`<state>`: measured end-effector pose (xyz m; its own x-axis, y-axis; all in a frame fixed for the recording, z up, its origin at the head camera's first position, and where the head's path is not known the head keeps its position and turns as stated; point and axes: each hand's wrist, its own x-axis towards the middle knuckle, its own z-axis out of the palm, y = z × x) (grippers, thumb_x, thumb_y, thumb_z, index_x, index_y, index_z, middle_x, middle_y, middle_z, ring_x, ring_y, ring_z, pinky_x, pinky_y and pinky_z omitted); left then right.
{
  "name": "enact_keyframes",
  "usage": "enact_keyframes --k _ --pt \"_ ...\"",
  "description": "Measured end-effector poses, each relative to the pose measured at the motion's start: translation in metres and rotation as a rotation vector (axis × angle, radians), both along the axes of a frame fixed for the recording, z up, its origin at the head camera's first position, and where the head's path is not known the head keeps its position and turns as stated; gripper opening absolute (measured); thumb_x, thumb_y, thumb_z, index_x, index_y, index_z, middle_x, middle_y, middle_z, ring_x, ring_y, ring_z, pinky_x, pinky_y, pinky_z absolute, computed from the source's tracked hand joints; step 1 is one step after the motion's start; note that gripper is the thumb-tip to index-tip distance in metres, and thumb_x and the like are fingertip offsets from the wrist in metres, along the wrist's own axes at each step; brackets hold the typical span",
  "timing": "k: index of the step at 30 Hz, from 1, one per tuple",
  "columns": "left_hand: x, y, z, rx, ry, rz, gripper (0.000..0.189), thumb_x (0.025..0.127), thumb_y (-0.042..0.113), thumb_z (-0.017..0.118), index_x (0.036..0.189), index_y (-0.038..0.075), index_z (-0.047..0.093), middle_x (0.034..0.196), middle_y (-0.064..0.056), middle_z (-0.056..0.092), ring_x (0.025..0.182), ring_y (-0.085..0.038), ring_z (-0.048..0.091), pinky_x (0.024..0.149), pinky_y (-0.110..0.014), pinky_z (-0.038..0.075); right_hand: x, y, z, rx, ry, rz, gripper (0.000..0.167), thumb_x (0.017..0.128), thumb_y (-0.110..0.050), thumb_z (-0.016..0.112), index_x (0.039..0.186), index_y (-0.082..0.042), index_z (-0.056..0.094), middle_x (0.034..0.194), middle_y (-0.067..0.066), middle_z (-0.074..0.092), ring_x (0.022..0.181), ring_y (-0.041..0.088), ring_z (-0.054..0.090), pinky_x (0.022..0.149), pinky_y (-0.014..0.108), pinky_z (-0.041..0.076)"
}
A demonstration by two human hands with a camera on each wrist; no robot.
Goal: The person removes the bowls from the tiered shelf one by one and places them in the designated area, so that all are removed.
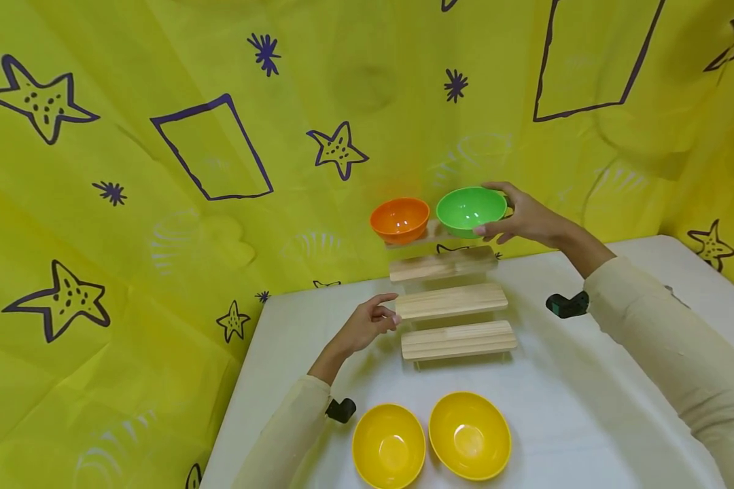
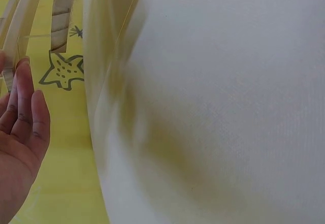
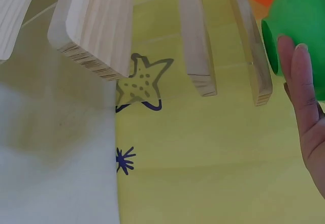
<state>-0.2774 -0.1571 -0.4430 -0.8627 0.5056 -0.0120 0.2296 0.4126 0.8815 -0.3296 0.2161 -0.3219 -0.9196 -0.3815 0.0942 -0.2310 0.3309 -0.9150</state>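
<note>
A green bowl (image 1: 467,209) is at the right end of the top step of a wooden tiered stand (image 1: 452,303). My right hand (image 1: 531,217) grips it by its right side, thumb at the front and fingers at the rim behind. In the right wrist view, fingers (image 3: 302,76) lie along the bowl's green wall (image 3: 304,21). Beside it, an orange bowl (image 1: 399,221) occupies the left end of that top step. My left hand (image 1: 365,326) holds the left end of a lower step between thumb and fingers; the left wrist view catches this hand (image 2: 23,132) at its left edge.
Two yellow bowls (image 1: 390,447) stand side by side on the white table (image 1: 563,414), in front of the stand. Behind the table hangs a yellow sheet (image 1: 281,244) with drawn stars. Dark devices (image 1: 567,305) are worn at both wrists.
</note>
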Motion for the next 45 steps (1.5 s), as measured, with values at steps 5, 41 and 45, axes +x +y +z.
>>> enact_keyframes --k 5,41,45 --pt "0.000 0.002 0.003 0.007 -0.031 0.009 0.055 0.101 0.016 0.062 0.151 0.009 0.042 0.114 -0.021 0.069 0.102 -0.044 0.066 0.090 -0.036 0.056 0.006 0.006 -0.001 -0.026 0.014 -0.008 0.093 0.091 -0.011 0.072 0.161 -0.016 0.011 0.132 0.029 0.048 0.086 0.019 0.073 0.073 0.035 0.060" --pt "-0.002 0.003 0.004 0.011 -0.062 -0.025 0.062 0.100 0.013 0.061 0.156 0.006 0.034 0.115 -0.029 0.065 0.105 -0.050 0.063 0.097 -0.059 0.049 0.054 0.028 -0.028 0.006 0.067 0.046 0.094 0.084 0.001 0.074 0.157 -0.014 0.017 0.140 0.024 0.036 0.094 0.029 0.061 0.067 0.036 0.057" --pt "0.002 0.004 0.013 0.008 -0.065 -0.038 0.062 0.100 0.009 0.061 0.154 0.000 0.034 0.112 -0.029 0.065 0.105 -0.052 0.062 0.096 -0.058 0.050 0.062 0.032 -0.032 0.004 0.075 0.051 0.094 0.082 0.003 0.074 0.156 -0.013 0.018 0.141 0.022 0.036 0.098 0.027 0.061 0.069 0.034 0.058"
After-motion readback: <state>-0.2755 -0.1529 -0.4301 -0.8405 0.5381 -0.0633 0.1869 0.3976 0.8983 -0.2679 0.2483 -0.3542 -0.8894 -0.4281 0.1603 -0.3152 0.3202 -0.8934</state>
